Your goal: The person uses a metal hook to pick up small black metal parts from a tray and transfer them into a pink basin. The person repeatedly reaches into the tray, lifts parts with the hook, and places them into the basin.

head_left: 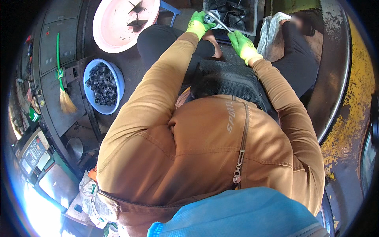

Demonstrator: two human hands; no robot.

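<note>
My left hand [200,24], in a yellow-green glove, is closed around a round grey part [209,18] with a ringed centre. My right hand [243,45], gloved alike, grips one end of a slim metal tool [222,23]; its far end reaches up to the round part. The tool's exact kind is too small to tell. Both hands are above my lap, at the near side of a dark crate [250,31] that holds several black bladed pieces [233,14].
To the left, a pink basin [112,37] holds black bladed pieces. Below it is a blue tub [119,89] filled with small black fittings. A green-handled broom [60,79] leans against grey cabinets. A white sack [269,35] lies right of the crate; worn yellow metal [347,114] borders the right.
</note>
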